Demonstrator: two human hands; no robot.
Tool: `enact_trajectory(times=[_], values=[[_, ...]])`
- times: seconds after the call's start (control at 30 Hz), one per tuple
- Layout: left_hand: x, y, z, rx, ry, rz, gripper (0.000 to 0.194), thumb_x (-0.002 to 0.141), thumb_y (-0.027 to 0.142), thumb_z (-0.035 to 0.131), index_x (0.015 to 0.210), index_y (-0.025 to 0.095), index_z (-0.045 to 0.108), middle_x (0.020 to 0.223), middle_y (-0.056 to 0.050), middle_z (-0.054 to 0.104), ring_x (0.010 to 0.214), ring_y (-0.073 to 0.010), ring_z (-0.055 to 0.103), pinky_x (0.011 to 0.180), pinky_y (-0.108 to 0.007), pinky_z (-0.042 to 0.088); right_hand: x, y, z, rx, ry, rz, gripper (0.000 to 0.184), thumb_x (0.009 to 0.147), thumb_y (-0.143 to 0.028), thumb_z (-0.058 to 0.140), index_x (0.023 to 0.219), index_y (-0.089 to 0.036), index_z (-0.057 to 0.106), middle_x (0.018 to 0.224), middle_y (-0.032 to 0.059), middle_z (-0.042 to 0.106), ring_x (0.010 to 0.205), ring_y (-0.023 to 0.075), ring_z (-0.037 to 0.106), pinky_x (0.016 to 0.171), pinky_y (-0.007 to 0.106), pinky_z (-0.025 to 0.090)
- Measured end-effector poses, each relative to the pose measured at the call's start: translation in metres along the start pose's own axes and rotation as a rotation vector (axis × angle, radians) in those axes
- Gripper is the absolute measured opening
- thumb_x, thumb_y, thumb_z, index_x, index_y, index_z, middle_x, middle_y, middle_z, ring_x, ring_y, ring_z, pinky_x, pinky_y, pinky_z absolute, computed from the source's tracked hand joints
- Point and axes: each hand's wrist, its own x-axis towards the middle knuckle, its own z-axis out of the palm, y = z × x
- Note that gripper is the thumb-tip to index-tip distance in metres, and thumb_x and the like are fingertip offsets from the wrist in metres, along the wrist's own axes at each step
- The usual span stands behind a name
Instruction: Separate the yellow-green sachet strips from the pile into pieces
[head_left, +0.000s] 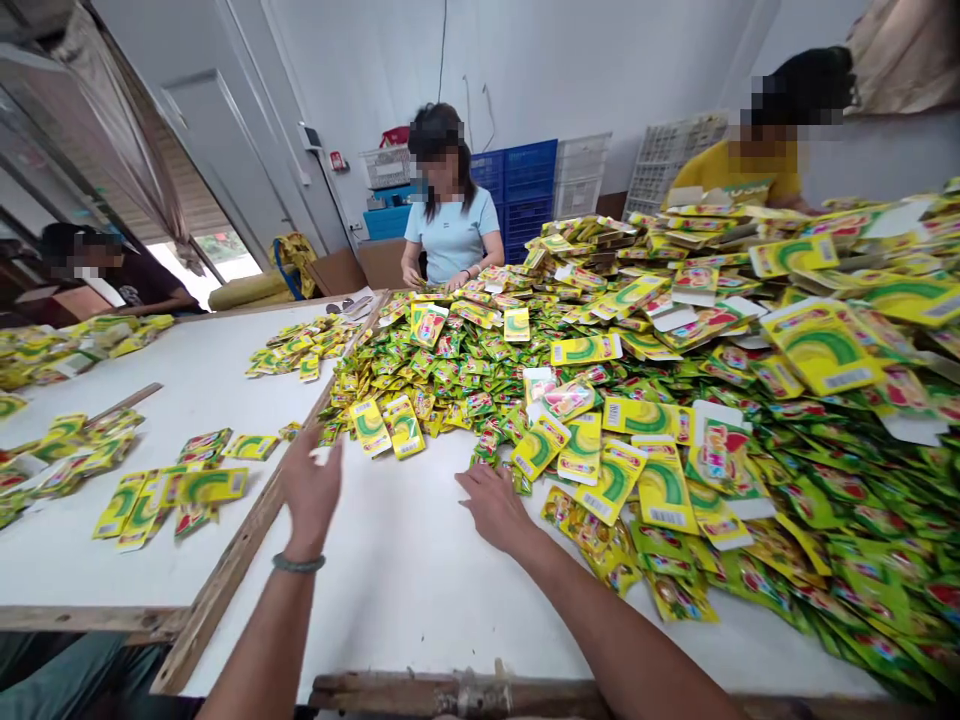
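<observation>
My left hand (pixel 311 490), with a bracelet (pixel 298 564) at the wrist, hovers by the wooden divider (pixel 247 540). Its thumb and fingers are apart and nothing shows in them. Just beyond it lie two flat yellow boxes (pixel 405 427) at the near edge of the heap. My right hand (pixel 491 508) reaches over the white tabletop (pixel 405 560) with fingers stretched out, palm down. Its fingertips are beside small green packets (pixel 487 445); whether they touch cannot be made out. More yellow boxes (pixel 613 480) with a green curved print lie right of that hand.
A large heap of green packets (pixel 810 500) and yellow boxes covers the right side. Left of the divider lie loose boxes (pixel 214 485). Co-workers sit across the table, one in a light blue shirt (pixel 454 235). Blue crates (pixel 529 185) stand behind.
</observation>
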Motion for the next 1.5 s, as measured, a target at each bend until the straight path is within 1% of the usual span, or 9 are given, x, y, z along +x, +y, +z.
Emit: enact_trajectory(times=[0.2, 0.33, 0.47, 0.67, 0.8, 1.0, 1.17, 1.4, 1.5], values=[[-0.033, 0.064, 0.088, 0.105, -0.518, 0.231, 0.031, 0.075, 0.014, 0.048, 0.101, 0.016, 0.064, 0.099, -0.009, 0.067, 0.093, -0.0228, 0.060, 0.084, -0.034, 0.044, -0.004, 0.012, -0.006, -0.057, 0.003, 0.009, 0.048, 0.072, -0.007, 0.052, 0.117, -0.021, 0.056, 0.133, 0.0109, 0.047, 0.125, 0.0275, 0.035, 0.093, 0.041, 0.032], [-0.034, 0.088, 0.132, 0.001, -0.623, 0.327, 0.036, 0.066, 0.012, 0.058, 0.102, 0.017, 0.063, 0.109, -0.009, 0.063, 0.109, -0.0234, 0.051, 0.095, -0.033, 0.036, -0.001, 0.020, -0.013, 0.020, 0.086, 0.025, 0.037, 0.078, -0.002, 0.041, 0.102, -0.020, 0.062, 0.102, 0.0065, 0.064, 0.098, 0.0197, 0.054, 0.085, 0.032, 0.039], [-0.032, 0.095, 0.154, -0.098, -0.673, 0.233, 0.014, 0.070, 0.012, 0.056, 0.080, 0.017, 0.065, 0.086, -0.009, 0.066, 0.098, -0.0239, 0.056, 0.089, -0.034, 0.038, 0.002, 0.022, -0.021, 0.243, 0.302, 0.206, 0.027, 0.084, -0.010, 0.041, 0.098, -0.019, 0.063, 0.090, 0.0055, 0.067, 0.086, 0.0178, 0.059, 0.077, 0.028, 0.043], [-0.047, 0.075, 0.134, -0.390, -0.721, -0.047, 0.023, 0.076, 0.037, 0.056, 0.083, 0.016, 0.061, 0.069, -0.005, 0.063, 0.072, -0.0203, 0.061, 0.066, -0.030, 0.046, 0.004, 0.031, -0.019, 0.680, 0.323, 0.523, 0.016, 0.075, -0.033, 0.061, 0.080, -0.018, 0.064, 0.063, 0.0001, 0.063, 0.056, 0.0149, 0.056, 0.053, 0.025, 0.042], [-0.071, 0.058, 0.102, -0.614, -0.798, -0.291, 0.032, 0.073, 0.042, 0.059, 0.091, 0.015, 0.055, 0.078, -0.005, 0.066, 0.062, -0.0157, 0.062, 0.057, -0.027, 0.049, 0.002, 0.034, -0.014, 0.700, 0.211, 0.515, 0.025, 0.061, -0.027, 0.073, 0.083, -0.018, 0.068, 0.058, -0.0021, 0.060, 0.053, 0.0136, 0.054, 0.051, 0.024, 0.039], [-0.104, 0.046, 0.070, -0.903, -0.820, -0.629, 0.036, 0.064, 0.035, 0.073, 0.086, 0.017, 0.051, 0.079, -0.003, 0.066, 0.062, -0.0137, 0.062, 0.055, -0.025, 0.050, 0.003, 0.036, -0.032, 0.884, 0.259, 0.535, 0.022, 0.063, -0.036, 0.071, 0.073, -0.017, 0.064, 0.061, -0.0010, 0.059, 0.057, 0.0132, 0.054, 0.053, 0.025, 0.042], [-0.125, 0.049, 0.068, -0.945, -0.838, -0.614, 0.039, 0.060, 0.040, 0.076, 0.081, 0.016, 0.054, 0.065, 0.001, 0.064, 0.056, -0.0124, 0.059, 0.055, -0.024, 0.048, 0.003, 0.019, -0.030, 1.276, 0.123, 0.469, 0.035, 0.060, -0.041, 0.072, 0.080, -0.018, 0.056, 0.070, -0.0016, 0.059, 0.063, 0.0132, 0.057, 0.058, 0.027, 0.050], [-0.131, 0.057, 0.063, -1.070, -0.878, -0.571, 0.036, 0.068, 0.045, 0.069, 0.081, 0.015, 0.055, 0.078, -0.004, 0.067, 0.070, -0.0152, 0.063, 0.065, -0.025, 0.047, -0.003, 0.001, -0.013, 0.716, 0.227, 0.315, 0.015, 0.074, -0.034, 0.060, 0.076, -0.019, 0.057, 0.060, -0.0035, 0.051, 0.057, 0.0118, 0.048, 0.053, 0.023, 0.041], [-0.132, 0.058, 0.066, -1.046, -0.836, -0.534, 0.039, 0.060, 0.034, 0.077, 0.085, 0.016, 0.053, 0.078, -0.002, 0.068, 0.069, -0.0138, 0.062, 0.067, -0.024, 0.046, -0.002, 0.002, -0.012, 0.759, 0.218, 0.331, 0.015, 0.074, -0.033, 0.059, 0.078, -0.019, 0.058, 0.061, -0.0032, 0.053, 0.056, 0.0117, 0.049, 0.052, 0.022, 0.040]])
